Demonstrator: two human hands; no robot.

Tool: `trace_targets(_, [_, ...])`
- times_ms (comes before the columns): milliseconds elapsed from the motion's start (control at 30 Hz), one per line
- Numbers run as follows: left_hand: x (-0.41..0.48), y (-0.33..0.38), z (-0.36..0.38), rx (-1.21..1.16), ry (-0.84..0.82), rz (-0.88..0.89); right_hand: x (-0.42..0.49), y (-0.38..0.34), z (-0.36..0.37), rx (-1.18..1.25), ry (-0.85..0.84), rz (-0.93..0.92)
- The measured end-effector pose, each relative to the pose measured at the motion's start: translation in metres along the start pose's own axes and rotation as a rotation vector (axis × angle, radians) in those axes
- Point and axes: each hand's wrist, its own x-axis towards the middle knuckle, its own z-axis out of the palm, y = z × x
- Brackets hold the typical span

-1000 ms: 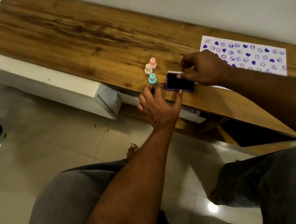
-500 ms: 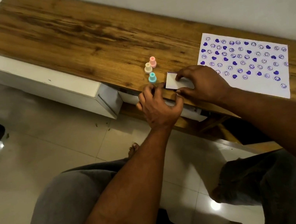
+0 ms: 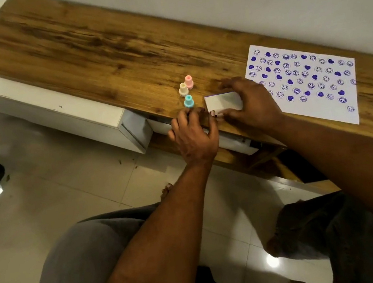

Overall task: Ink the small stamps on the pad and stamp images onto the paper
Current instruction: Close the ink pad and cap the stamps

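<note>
Nearest, grey-trousered knees sit under both forearms. At the front edge of the wooden bench point(image 3: 92, 48) the left hand point(image 3: 193, 137) lies with loose fingers on the wood, holding nothing. Just right of it, the right hand point(image 3: 251, 104) curls around the ink pad point(image 3: 222, 102), which lies flat, white face up. Beyond stand the teal stamp point(image 3: 188, 101), cream stamp point(image 3: 183, 89) and pink stamp point(image 3: 188, 82), upright and untouched. Farther right lies the paper point(image 3: 321, 101), covered with purple hearts and smiley faces.
</note>
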Motion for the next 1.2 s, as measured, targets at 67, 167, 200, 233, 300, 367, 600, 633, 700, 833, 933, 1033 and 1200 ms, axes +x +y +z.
trace_targets(67, [0.007, -0.004, -0.004, -0.025, 0.04, 0.01, -0.002, -0.001, 0.001, -0.012, 0.156, 0.081])
trace_targets(167, [0.019, -0.007, -0.009, -0.05, 0.088, -0.03, -0.004, -0.007, 0.008, -0.133, 0.24, 0.281])
trace_targets(200, [0.021, -0.008, -0.01, -0.061, 0.095, -0.047, -0.004, -0.011, 0.011, -0.16, 0.221, 0.356])
trace_targets(233, [0.023, -0.008, -0.012, -0.079, 0.104, -0.062, -0.004, -0.014, 0.014, -0.175, 0.197, 0.422])
trace_targets(300, [0.026, -0.008, -0.014, -0.12, 0.126, -0.09, -0.002, -0.021, 0.021, -0.194, 0.173, 0.493])
trace_targets(367, [0.028, -0.01, -0.016, -0.136, 0.139, -0.103, 0.001, -0.026, 0.027, -0.227, 0.174, 0.5])
trace_targets(600, [0.029, -0.016, -0.01, -0.145, 0.127, -0.059, 0.017, -0.032, 0.032, -0.353, 0.077, 0.415])
trace_targets(633, [0.03, -0.017, -0.01, -0.146, 0.131, -0.066, 0.02, -0.032, 0.032, -0.366, 0.061, 0.388])
trace_targets(700, [0.035, -0.018, -0.009, -0.139, 0.147, -0.083, 0.028, -0.03, 0.029, -0.354, 0.023, 0.33])
trace_targets(833, [0.05, -0.019, -0.007, -0.149, 0.19, -0.042, 0.056, -0.018, 0.015, -0.22, -0.137, 0.226])
trace_targets(933, [0.062, -0.02, -0.004, -0.188, 0.216, -0.039, 0.08, -0.003, 0.003, -0.236, -0.221, 0.15])
trace_targets(1033, [0.073, -0.018, 0.0, -0.269, 0.238, -0.054, 0.104, 0.016, -0.009, -0.243, -0.286, 0.111])
trace_targets(1200, [0.082, -0.011, 0.01, -0.422, 0.246, -0.033, 0.142, 0.047, -0.025, -0.265, -0.256, 0.122])
